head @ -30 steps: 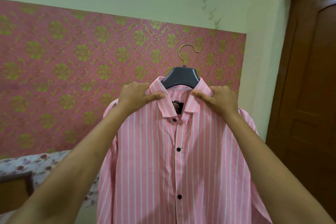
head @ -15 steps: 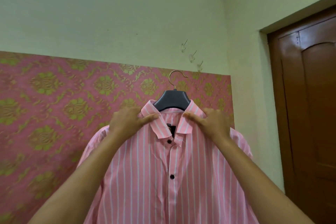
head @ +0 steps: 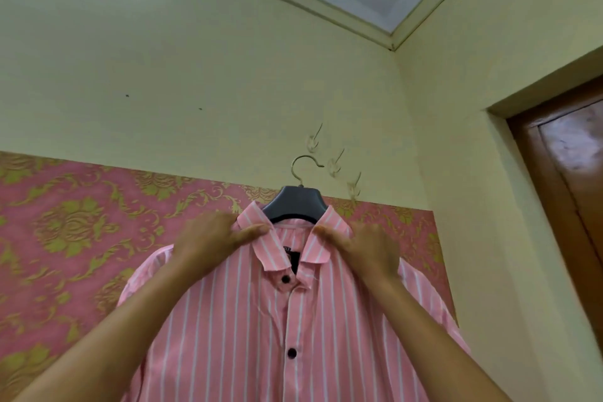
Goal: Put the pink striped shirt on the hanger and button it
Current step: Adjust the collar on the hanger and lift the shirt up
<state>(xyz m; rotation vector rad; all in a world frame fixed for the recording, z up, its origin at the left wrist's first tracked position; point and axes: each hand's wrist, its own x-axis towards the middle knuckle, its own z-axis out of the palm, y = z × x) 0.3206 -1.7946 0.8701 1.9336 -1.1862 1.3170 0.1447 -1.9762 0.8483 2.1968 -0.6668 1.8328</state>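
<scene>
Up against the far wall, mid-scene, the pink striped shirt (head: 326, 320) hangs on the dark hanger (head: 295, 206), whose neck shows above the open collar (head: 270, 251). The left hand (head: 208, 238) grips the shirt at the shoulder on the left, with the thumb laid across the left collar wing and the fingers folded over the fabric. The right hand (head: 368, 248) grips the shoulder on the right the same way, thumb on the right collar wing. The front is closed at the top button (head: 285, 279), just under the collar, and at the second button (head: 292, 352) below it. The hanger's brass hook (head: 305, 166) stands before the pale wall, just left of the middle of three wall hooks (head: 336, 163); whether they touch cannot be told. Pink and gold wallpaper (head: 81, 238) covers the lower wall, and a brown door (head: 574, 173) stands at the right.
</scene>
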